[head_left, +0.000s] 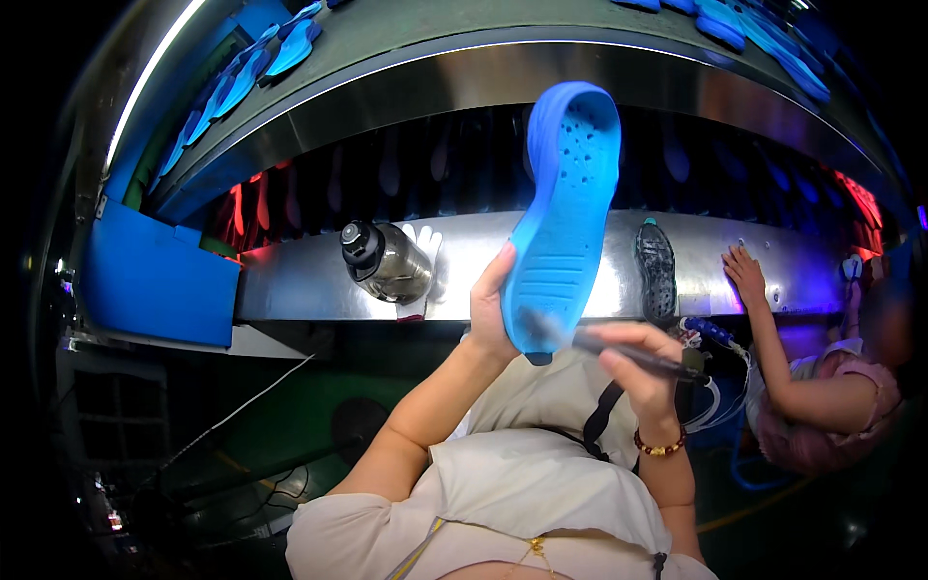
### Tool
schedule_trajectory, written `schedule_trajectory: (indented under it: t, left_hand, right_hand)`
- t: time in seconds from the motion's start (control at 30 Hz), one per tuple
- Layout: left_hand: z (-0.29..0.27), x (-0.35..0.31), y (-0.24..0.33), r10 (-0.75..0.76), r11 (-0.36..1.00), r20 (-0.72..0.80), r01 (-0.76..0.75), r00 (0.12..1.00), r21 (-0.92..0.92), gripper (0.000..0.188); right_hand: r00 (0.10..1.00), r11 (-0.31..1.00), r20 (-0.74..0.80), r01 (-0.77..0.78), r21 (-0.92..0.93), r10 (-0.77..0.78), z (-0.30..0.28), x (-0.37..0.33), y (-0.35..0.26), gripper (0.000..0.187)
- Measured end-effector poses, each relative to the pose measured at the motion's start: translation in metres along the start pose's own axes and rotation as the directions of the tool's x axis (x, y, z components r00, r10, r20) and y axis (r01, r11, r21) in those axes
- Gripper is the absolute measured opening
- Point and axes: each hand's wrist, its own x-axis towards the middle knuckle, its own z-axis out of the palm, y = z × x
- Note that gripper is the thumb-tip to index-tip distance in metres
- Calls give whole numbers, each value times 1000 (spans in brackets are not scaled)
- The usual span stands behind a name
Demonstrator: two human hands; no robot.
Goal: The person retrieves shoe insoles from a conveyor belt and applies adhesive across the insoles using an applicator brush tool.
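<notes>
A blue shoe sole [565,217] is tilted up in front of me, its hollow inner face showing small holes at the wide end and ridges across the middle. My left hand [491,307] grips its left edge near the lower end, with the fingers hidden behind it. In my right hand [640,372] is a slim dark-handled brush [657,364], held like a pen. The brush's tip is smeared by motion over the lower end of the sole, so I cannot tell whether it touches.
On the metal ledge [522,282] stand a dark bottle [396,263] beside a white glove [425,239], and a dark sole [656,273]. A co-worker's hand [742,275] rests at the right. Blue soles [292,48] lie on the belt [425,19] above.
</notes>
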Motion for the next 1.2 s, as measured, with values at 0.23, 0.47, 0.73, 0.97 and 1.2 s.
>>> schedule_trajectory:
  t: [0.23,0.47,0.73,0.97,1.2]
  left_hand:
    - [-3,14,6,12,1000,-39,-12,999,-3,56]
    - [-4,17,19,-24,993,85,33,996,-111,58]
    - [-1,23,28,-350,935,-80,341,933,-100,56]
    - [15,12,34,-582,699,-155,589,798,405,50]
    - [11,9,40,-628,466,-287,645,723,606,56]
  right_hand:
    - [960,962,210,221,-163,-185,-5,17,-14,18]
    - [931,936,328,251,-246,-164,-15,34,-29,19]
    - [721,856,672,446,-261,-171,-2,26,-42,21]
    - [661,723,746,480,-497,74,-31,39,-55,22]
    - [644,543,739,555,-630,200,-45,33,-58,16]
